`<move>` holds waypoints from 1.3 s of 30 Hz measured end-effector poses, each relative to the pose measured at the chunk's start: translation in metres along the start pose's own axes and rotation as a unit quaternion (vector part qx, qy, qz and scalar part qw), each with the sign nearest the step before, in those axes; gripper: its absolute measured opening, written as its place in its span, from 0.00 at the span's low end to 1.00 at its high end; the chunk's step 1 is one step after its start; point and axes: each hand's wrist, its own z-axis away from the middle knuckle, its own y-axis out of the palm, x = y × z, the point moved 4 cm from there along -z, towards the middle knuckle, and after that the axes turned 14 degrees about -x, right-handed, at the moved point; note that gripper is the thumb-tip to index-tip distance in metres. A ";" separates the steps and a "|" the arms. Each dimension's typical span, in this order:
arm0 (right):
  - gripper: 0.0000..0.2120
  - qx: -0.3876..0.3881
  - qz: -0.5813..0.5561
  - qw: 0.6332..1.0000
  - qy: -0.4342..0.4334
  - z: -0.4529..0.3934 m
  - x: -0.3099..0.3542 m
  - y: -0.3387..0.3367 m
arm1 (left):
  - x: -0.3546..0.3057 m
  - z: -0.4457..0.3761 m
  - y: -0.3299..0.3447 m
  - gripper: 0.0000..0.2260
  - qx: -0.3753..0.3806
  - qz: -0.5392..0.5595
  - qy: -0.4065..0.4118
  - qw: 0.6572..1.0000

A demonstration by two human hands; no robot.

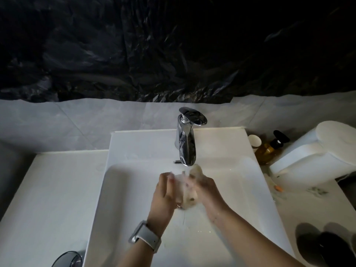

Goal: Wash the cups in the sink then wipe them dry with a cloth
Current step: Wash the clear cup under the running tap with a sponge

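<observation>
Head view, L to R: a dark glass cup (pixel 67 259) waits on the counter (pixel 54 189) at 7 o'clock of the basin, then the left hand (pixel 165 191) w/ fingers curled round a clear cup (pixel 178 182) held mid-sink (pixel 240 199) under the chrome tap (pixel 185 143), which sits at 12 o'clock. The right hand (pixel 207 186) grips a pale sponge or cloth (pixel 190 197) pressed against that cup; motion blur hides its fingertips, so exact finger spread can't be told. Judging by this, washing is mid-way on one cup, w/ the dark one at 7 apparently untouched, rinsing unfinished & all drying w/ a cloth left to do.
</observation>
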 end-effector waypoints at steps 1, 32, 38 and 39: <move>0.06 0.001 -0.021 0.999 0.043 -0.001 -0.001 0.001 | 0.001 0.001 -0.003 0.18 -0.001 -0.036 0.070 0.997; 0.08 -0.001 -0.046 0.994 0.102 0.006 -0.002 0.003 | 0.001 0.013 -0.010 0.11 -0.025 -0.070 0.054 0.996; 0.10 -0.029 -0.034 0.997 -0.064 0.013 0.014 0.007 | -0.015 0.001 0.002 0.20 0.066 0.149 -0.203 0.966; 0.10 -0.022 -0.032 0.995 -0.096 0.020 0.016 0.008 | -0.018 0.001 0.005 0.22 0.086 0.164 -0.237 0.954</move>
